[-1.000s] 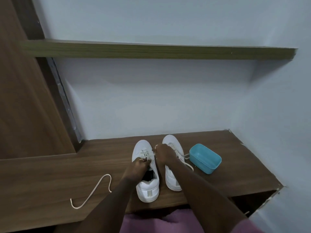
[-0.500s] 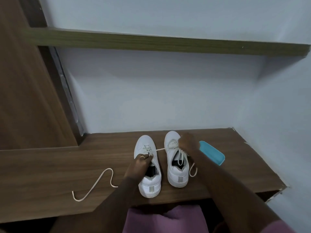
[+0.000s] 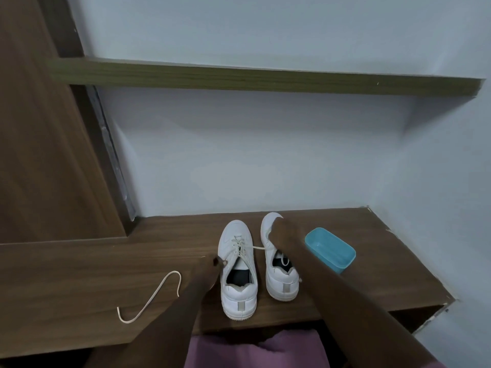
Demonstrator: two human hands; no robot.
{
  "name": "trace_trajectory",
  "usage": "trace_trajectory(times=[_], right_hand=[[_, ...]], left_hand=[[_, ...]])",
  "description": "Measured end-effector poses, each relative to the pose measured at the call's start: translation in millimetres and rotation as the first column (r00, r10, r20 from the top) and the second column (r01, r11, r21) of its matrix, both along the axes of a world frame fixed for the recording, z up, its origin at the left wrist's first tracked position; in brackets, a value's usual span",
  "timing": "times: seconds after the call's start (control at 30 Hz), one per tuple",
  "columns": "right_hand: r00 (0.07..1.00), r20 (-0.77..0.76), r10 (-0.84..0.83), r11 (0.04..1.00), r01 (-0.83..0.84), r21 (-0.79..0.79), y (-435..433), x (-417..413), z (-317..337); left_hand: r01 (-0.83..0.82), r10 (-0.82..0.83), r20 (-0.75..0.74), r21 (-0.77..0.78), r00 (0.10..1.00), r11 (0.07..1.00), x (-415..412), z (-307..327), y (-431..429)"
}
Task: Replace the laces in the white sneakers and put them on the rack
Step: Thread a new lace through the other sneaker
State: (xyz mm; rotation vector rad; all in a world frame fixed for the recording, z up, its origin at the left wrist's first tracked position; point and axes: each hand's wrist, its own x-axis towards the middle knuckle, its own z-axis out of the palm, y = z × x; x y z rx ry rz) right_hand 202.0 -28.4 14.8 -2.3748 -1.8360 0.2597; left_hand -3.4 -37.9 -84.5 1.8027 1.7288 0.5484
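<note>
Hands (image 3: 210, 269) (image 3: 281, 232) on sneakers (image 3: 239, 296) (image 3: 281, 286), lace (image 3: 259, 247); tub (image 3: 344, 262) alongside.

Alcove with pale blue-white walls (image 3: 252, 160) at 12 and 3 o'clock. 1 dark wooden counter (image 3: 106, 261) spans 4 to 9 o'clock, its edge chipped at 4 o'clock. 1 olive-brown shelf (image 3: 265, 78) crosses the wall at 12 o'clock. 1 brown wood panel (image 3: 39, 142) stands at 10 o'clock, with a metal strip (image 3: 114, 160) just beside it. Light is dim and even.
</note>
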Motion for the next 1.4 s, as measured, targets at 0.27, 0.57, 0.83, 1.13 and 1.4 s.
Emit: trace_trajectory(times=[0.27,0.57,0.83,1.13,1.4], right_hand=[[0.977,-0.208,0.042,0.998,-0.053,-0.046,-3,-47,-55],[0.995,-0.099,0.005,0.999,-0.001,0.039,-1,-60,-76],[0.984,-0.165,-0.066,0.995,0.076,0.057,17,-72,-82],[0.966,-0.254,-0.040,0.999,0.043,0.008,24,-64,-80],[0.849,-0.518,-0.108,0.994,0.081,-0.076,29,-44,-56]], left_hand=[[0.039,-0.044,-0.019,-0.224,0.999,0.974,6,5,15],[-0.198,0.202,-0.055,0.074,0.978,0.977,-2,25,32],[-0.297,0.308,-0.035,0.189,0.951,0.936,-13,19,44],[-0.318,0.325,-0.034,0.137,0.945,0.938,-22,5,47],[-0.203,0.213,-0.104,0.100,0.972,0.974,-7,18,44]])
